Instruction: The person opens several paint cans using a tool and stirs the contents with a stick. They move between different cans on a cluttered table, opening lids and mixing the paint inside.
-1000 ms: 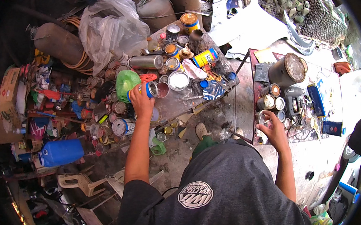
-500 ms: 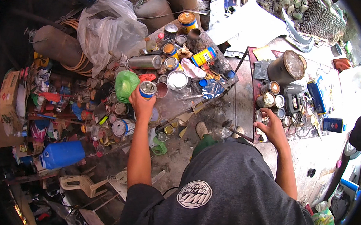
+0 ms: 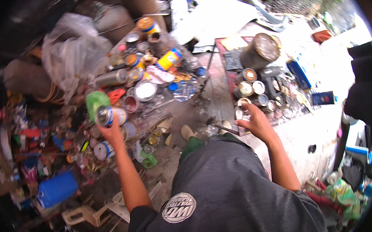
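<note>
My left hand (image 3: 110,131) is closed round a silver can (image 3: 112,115) with a blue-and-white label, tilted beside a green plastic bag (image 3: 97,100) on the cluttered left table. My right hand (image 3: 257,123) is at the front left of the right-hand table, thumb and index finger apart around a small silvery can (image 3: 239,113); whether the fingertips press on it is unclear. Just behind it stand other small cans (image 3: 258,87), a dark power tool (image 3: 274,84) and a large grimy canister (image 3: 259,52).
Gas cylinders (image 3: 26,79) and a clear plastic sheet (image 3: 65,51) crowd the back left, a white panel (image 3: 211,15) the back right. A blue jug (image 3: 55,189) and plastic chair (image 3: 83,216) are at lower left. A dark bar (image 3: 224,128) crosses near my feet.
The view has swung, shifting the scene leftward and blurring it. The can in my left hand has turned and tilted. My right hand remains by the small cans.
</note>
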Demonstrator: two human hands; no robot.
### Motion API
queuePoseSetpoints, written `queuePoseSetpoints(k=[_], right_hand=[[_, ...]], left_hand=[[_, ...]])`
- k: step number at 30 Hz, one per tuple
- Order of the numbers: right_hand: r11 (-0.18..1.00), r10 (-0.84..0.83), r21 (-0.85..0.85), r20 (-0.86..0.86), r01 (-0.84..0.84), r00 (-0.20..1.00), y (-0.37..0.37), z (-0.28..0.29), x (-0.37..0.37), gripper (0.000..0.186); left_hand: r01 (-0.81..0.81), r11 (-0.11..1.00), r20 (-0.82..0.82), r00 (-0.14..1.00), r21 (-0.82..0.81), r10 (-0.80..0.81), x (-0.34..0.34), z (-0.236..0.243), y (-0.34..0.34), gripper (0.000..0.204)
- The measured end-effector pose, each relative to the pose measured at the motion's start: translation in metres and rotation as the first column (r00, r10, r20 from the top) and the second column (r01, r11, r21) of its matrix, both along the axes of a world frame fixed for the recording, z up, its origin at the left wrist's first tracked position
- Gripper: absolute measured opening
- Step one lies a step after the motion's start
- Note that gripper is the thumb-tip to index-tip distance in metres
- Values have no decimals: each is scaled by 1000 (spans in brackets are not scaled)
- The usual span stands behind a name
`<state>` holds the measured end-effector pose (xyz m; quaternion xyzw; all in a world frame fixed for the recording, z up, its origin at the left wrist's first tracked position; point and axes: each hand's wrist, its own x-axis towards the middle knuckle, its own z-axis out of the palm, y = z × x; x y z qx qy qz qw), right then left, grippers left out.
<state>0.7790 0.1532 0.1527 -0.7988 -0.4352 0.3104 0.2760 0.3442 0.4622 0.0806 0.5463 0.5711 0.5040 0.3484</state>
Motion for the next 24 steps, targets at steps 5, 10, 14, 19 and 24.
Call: queuePoseSetpoints(k=[5,10,14,19,24], right_hand=[[983,-173,-55,10,173,985,-48,-3,30,69],[964,-222,-119,135,239,966,-100,-14,52,68],[975,-155,-135,174,179,973,-116,-22,55,64],[989,21,-146,221,12,975,-120,-45,62,65],[933,145,-351,183,-73,972,-117,-59,77,62]], left_hand=[[74,994,59,996,-85,-69,56,12,-61,83],[472,862,-15,876,-188,-483,165,-2,-144,81],[796,585,41,597,-156,-801,242,-56,-208,82],[914,351,58,369,-202,-928,318,-105,-270,88],[950,303,-6,304,-70,-953,359,-157,-308,90]])
